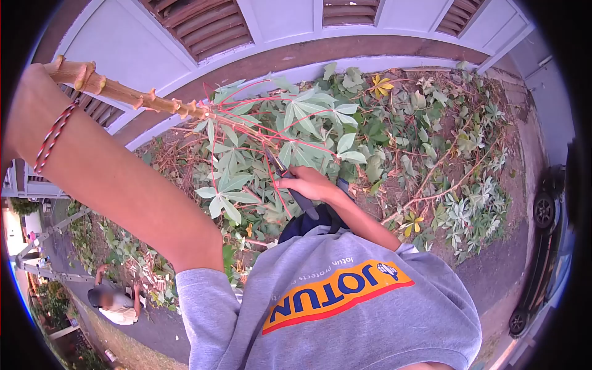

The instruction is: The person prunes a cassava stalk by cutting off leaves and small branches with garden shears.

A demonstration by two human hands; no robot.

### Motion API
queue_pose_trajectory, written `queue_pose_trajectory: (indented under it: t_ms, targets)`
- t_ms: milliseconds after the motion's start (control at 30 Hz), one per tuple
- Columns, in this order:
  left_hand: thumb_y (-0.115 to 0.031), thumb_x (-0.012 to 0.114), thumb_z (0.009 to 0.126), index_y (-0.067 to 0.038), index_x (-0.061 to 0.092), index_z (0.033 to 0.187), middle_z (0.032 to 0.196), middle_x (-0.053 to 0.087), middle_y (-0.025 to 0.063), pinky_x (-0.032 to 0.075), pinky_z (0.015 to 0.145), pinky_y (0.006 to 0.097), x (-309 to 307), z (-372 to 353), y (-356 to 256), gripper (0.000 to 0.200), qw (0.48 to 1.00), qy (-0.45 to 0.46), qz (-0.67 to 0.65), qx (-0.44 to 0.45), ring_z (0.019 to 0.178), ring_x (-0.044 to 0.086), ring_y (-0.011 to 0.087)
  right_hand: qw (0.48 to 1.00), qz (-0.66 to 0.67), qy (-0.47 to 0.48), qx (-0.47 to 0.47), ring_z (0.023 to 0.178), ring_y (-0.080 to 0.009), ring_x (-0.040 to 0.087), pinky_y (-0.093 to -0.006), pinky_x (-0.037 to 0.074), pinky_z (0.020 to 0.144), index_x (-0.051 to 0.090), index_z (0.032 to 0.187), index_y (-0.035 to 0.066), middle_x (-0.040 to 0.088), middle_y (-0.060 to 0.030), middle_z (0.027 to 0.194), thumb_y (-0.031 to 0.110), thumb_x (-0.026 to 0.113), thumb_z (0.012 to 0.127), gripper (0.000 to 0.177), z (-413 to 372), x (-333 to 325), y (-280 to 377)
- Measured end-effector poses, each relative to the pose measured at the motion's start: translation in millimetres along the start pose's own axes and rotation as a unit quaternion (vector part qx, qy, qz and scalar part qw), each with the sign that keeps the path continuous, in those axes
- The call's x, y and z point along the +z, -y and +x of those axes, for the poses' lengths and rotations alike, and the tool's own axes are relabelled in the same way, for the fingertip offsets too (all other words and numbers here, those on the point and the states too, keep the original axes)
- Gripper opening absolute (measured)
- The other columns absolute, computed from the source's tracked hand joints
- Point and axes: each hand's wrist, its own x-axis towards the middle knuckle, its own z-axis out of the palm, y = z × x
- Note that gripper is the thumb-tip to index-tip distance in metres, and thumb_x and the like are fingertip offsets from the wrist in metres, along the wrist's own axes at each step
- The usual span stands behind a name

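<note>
A long knobbly cassava stem (139, 97) slants across the upper left, its leafy top (302, 111) with red leaf stalks hanging toward the middle. My left hand (26, 92) is at the far left edge, above a red, white and black cord bracelet, closed around the stem's thick end; its fingers are mostly hidden. In front of my chest, my right hand (306, 182) grips pruning shears (303, 205) with dark handles. The shears' blades (276, 161) point up at the leafy end of the stem, among the red stalks.
Cut leaves and branches (425, 135) cover the ground ahead, beside a pale wall with louvred vents (206, 28). A long bare branch (431, 188) lies to the right. Another person (117, 303) crouches at the lower left near a ladder (55, 271). A car (539, 246) is parked far right.
</note>
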Motion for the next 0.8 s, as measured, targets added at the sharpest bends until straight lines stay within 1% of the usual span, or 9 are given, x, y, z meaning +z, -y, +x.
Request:
queue_pose_trajectory:
  t_ms: [167,300,400,467,600,667,700,767,800]
  targets:
    - [-0.001,0.063,0.086,-0.006,0.055,0.093,0.069,0.039,-0.0002,0.041,0.062,0.0289,2,1,5,0.011,1.000,0.003,-0.003,0.000,0.061,0.043,0.0120,0.994,-0.048,-0.095,0.010,0.092,-0.0366,0.067,-0.0433,0.049,0.081,0.066,0.106,0.000,0.070,-0.0194,0.092,0.059,0.065,0.077,0.065,-10,-4,28]
    - [-0.001,0.063,0.086,-0.006,0.055,0.093,0.069,0.039,-0.0002,0.041,0.061,0.0289,3,0,5,0.011,1.000,0.001,-0.006,-0.001,0.061,0.042,0.0120,0.984,-0.109,-0.142,0.011,0.092,-0.0363,0.066,-0.0466,0.051,0.080,0.062,0.100,-0.001,0.069,-0.0190,0.095,0.051,0.069,0.073,0.059,17,0,27]
    - [-0.001,0.063,0.086,-0.006,0.055,0.092,0.068,0.039,-0.0003,0.041,0.061,0.0289,4,0,3,0.011,1.000,0.001,-0.008,0.002,0.060,0.042,0.0121,0.966,-0.156,-0.195,-0.066,0.086,-0.0354,0.067,-0.0453,0.051,0.076,0.061,0.095,-0.001,0.069,-0.0199,0.090,0.053,0.070,0.071,0.059,34,11,25]
    - [-0.001,0.063,0.086,-0.006,0.055,0.092,0.068,0.038,-0.0003,0.041,0.061,0.0289,4,0,2,0.011,1.000,0.001,-0.006,0.004,0.060,0.042,0.0121,0.942,-0.128,-0.290,-0.107,0.081,-0.0364,0.067,-0.0460,0.051,0.073,0.061,0.090,-0.001,0.068,-0.0198,0.083,0.050,0.072,0.069,0.057,41,21,29]
    - [-0.001,0.063,0.085,-0.006,0.055,0.092,0.068,0.038,-0.0003,0.041,0.060,0.0289,6,2,2,0.011,1.000,0.003,-0.004,0.007,0.060,0.042,0.0121,0.958,-0.075,-0.258,-0.104,0.073,-0.0372,0.065,-0.0451,0.053,0.071,0.063,0.090,-0.003,0.067,-0.0195,0.080,0.047,0.074,0.068,0.056,52,17,37]
    - [-0.001,0.063,0.085,-0.006,0.055,0.092,0.068,0.038,-0.0003,0.040,0.060,0.0289,7,4,2,0.011,1.000,0.002,-0.005,0.010,0.059,0.042,0.0121,0.981,0.036,-0.186,-0.047,0.061,-0.0251,0.062,-0.0368,0.049,0.062,0.061,0.080,0.001,0.062,-0.0116,0.067,0.048,0.073,0.072,0.049,65,17,23]
    - [-0.001,0.063,0.085,-0.006,0.055,0.092,0.068,0.038,-0.0003,0.040,0.060,0.0289,7,4,3,0.011,1.000,0.002,-0.006,0.012,0.059,0.042,0.0121,0.980,0.037,-0.187,-0.049,0.061,-0.0251,0.062,-0.0368,0.049,0.062,0.061,0.080,0.001,0.062,-0.0116,0.067,0.048,0.073,0.072,0.049,70,18,18]
    - [-0.001,0.063,0.085,-0.006,0.055,0.091,0.067,0.038,-0.0004,0.040,0.059,0.0289,9,7,2,0.011,1.000,-0.001,-0.010,0.014,0.059,0.042,0.0122,0.907,0.409,-0.095,0.019,0.060,-0.0161,0.058,-0.0310,0.045,0.060,0.062,0.080,0.003,0.060,-0.0059,0.067,0.046,0.073,0.075,0.044,79,21,6]
    - [-0.001,0.063,0.085,-0.006,0.055,0.091,0.067,0.038,-0.0004,0.040,0.059,0.0289,9,8,2,0.011,1.000,-0.003,-0.010,0.016,0.059,0.042,0.0122,0.892,0.445,-0.077,0.034,0.061,-0.0134,0.056,-0.0288,0.044,0.060,0.063,0.082,0.005,0.059,-0.0034,0.067,0.043,0.071,0.079,0.039,77,16,2]
